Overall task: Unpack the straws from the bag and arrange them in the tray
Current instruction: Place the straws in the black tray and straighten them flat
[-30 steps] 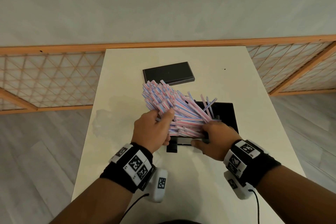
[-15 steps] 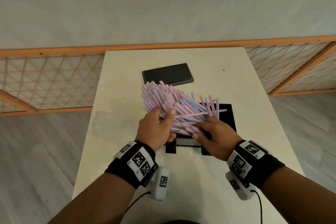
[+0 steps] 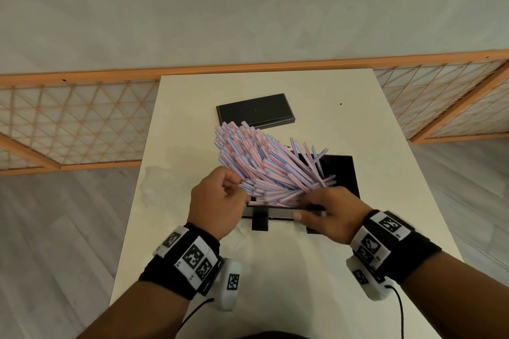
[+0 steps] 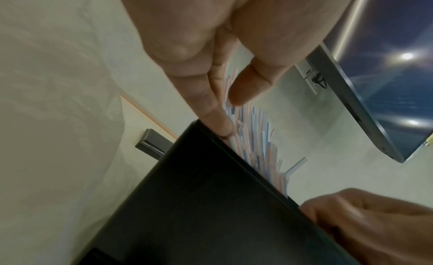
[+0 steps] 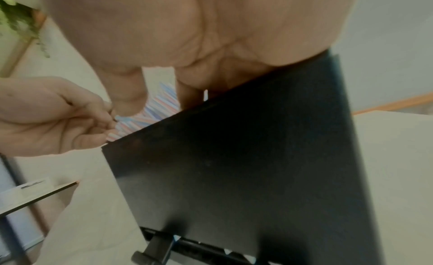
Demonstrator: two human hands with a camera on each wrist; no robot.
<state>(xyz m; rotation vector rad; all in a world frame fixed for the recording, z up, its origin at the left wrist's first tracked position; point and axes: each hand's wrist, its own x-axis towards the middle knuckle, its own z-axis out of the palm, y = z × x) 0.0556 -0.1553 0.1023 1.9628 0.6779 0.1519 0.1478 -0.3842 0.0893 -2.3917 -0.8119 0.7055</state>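
A thick fan of pink-and-blue striped straws (image 3: 264, 162) leans out of the black tray (image 3: 344, 176), its tips spreading up and to the left. My left hand (image 3: 237, 192) pinches the near ends of the straws at the fan's left side. My right hand (image 3: 311, 201) curls over the near ends at the right, with its thumb by the tray's front wall. In the left wrist view my left hand (image 4: 228, 102) has thumb and fingers closed around the straws (image 4: 260, 139) above the tray wall (image 4: 199, 204). In the right wrist view my right hand (image 5: 161, 100) reaches over the rim onto the straws (image 5: 154, 109).
A flat black lid (image 3: 254, 114) lies beyond the straws on the white table (image 3: 275, 283). A clear plastic film (image 3: 157, 184) lies flat near the table's left edge. A black bracket (image 3: 260, 221) sticks out at the tray's front. Wooden lattice railings flank the table.
My right hand has come off the tray's front wall and up onto the straws' near ends. The fan has spread wider, with loose straws on the right standing steeper.
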